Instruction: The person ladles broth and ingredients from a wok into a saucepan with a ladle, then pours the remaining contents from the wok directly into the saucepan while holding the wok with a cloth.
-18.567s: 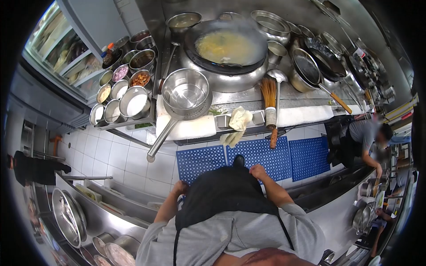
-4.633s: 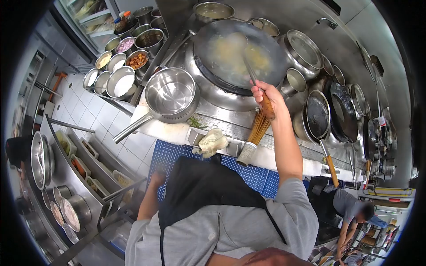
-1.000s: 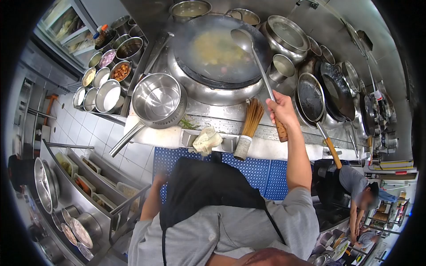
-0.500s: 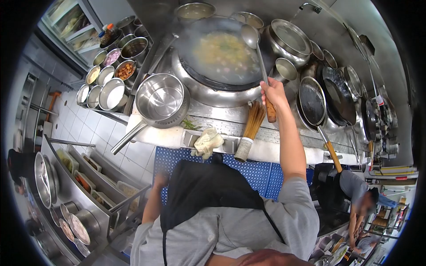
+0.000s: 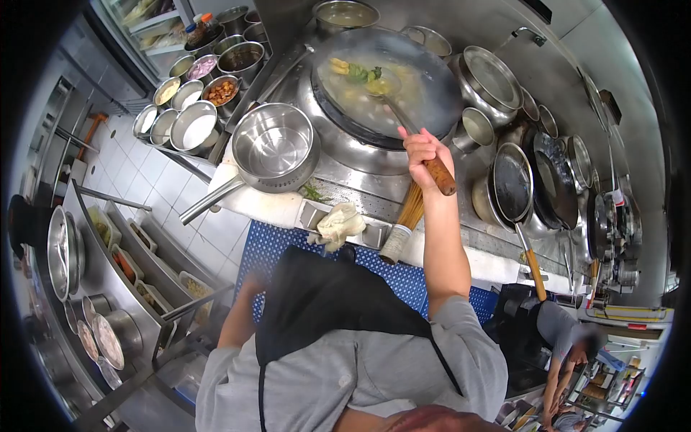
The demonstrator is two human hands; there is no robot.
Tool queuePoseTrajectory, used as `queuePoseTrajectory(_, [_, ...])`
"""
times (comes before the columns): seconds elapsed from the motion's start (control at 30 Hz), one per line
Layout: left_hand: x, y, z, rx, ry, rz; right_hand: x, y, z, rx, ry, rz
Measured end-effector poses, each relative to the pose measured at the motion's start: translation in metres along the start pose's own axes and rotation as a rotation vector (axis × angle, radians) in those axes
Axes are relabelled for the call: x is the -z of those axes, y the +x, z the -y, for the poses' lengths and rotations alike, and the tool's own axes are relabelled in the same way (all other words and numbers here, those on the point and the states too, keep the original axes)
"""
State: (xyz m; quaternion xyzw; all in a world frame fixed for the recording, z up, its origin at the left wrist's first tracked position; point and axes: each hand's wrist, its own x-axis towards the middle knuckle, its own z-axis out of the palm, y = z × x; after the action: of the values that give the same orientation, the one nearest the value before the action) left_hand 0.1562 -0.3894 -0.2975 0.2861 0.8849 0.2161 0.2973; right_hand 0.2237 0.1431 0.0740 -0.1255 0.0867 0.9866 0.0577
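My right hand (image 5: 426,157) is closed around the wooden-ended handle of a metal ladle (image 5: 400,114). The ladle's bowl dips into the steaming yellowish liquid of a large wok (image 5: 432,115), beside pieces of green and yellow food (image 5: 355,71). My left hand (image 5: 255,283) hangs low near my apron, its fingers smeared by motion. A bamboo brush (image 5: 404,223) lies just below my right forearm, partly hidden by it. To the left stands a perforated metal pot (image 5: 273,147) with a smaller pot inside.
A crumpled cloth (image 5: 340,225) lies at the counter's front edge. Ingredient bowls (image 5: 194,128) stand at the left. Pans with a wooden-handled strainer (image 5: 512,181) are at the right. A co-worker (image 5: 561,338) bends over at the lower right. A blue mat (image 5: 263,248) covers the floor.
My right hand has moved left and slightly down with the ladle. The ladle's bowl has gone from above the wok's right side into the liquid, and green food now shows beside it.
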Motion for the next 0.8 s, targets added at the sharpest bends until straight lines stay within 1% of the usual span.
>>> queuePoseTrajectory(0.03, [0.005,0.008,-0.005,0.034,0.051,0.025,0.000,-0.001,-0.002,-0.006,-0.040,-0.024])
queuePoseTrajectory(0.1, [0.012,0.014,-0.007,-0.020,0.113,0.056,-0.001,-0.007,-0.006,-0.013,-0.116,-0.076])
queuePoseTrajectory(0.13, [0.013,0.017,-0.005,-0.003,0.075,0.107,-0.002,-0.010,-0.006,0.014,-0.273,-0.150])
queuePoseTrajectory(0.2, [-0.002,0.026,0.009,0.059,-0.008,0.108,-0.005,-0.014,-0.007,0.073,-0.587,-0.294])
queuePoseTrajectory(0.27, [0.002,0.026,0.000,0.111,-0.043,0.095,-0.008,-0.023,-0.010,0.219,-1.144,-0.399])
queuePoseTrajectory(0.3, [0.016,0.017,-0.023,0.135,-0.035,0.080,-0.009,-0.029,-0.013,0.295,-1.420,-0.451])
queuePoseTrajectory(0.33, [0.028,0.012,-0.040,0.158,-0.029,0.065,-0.011,-0.033,-0.017,0.340,-1.614,-0.500])
queuePoseTrajectory(0.43, [0.018,0.013,-0.030,-0.002,0.215,0.101,-0.004,-0.045,-0.021,0.489,-1.957,-0.574])
queuePoseTrajectory(0.47, [0.018,0.009,-0.031,0.022,0.193,0.121,-0.007,-0.049,-0.024,0.512,-1.946,-0.575])
queuePoseTrajectory(0.53, [0.020,0.002,-0.033,0.067,0.155,0.163,-0.012,-0.054,-0.028,0.402,-1.808,-0.524])
queuePoseTrajectory(0.6, [-0.004,0.006,-0.002,0.002,0.019,0.070,-0.020,-0.057,-0.038,0.324,-1.690,-0.467])
queuePoseTrajectory(0.67, [-0.004,0.012,0.006,0.037,0.058,0.091,-0.014,-0.056,-0.032,0.242,-1.619,-0.420])
queuePoseTrajectory(0.7, [-0.004,0.017,0.010,0.009,0.081,0.099,-0.012,-0.056,-0.030,0.200,-1.582,-0.399])
queuePoseTrajectory(0.77, [-0.003,0.026,0.013,-0.043,0.123,0.118,-0.009,-0.055,-0.032,0.212,-1.676,-0.475])
queuePoseTrajectory(0.8, [-0.004,0.031,0.013,-0.022,0.099,0.098,-0.006,-0.055,-0.033,0.237,-1.719,-0.496])
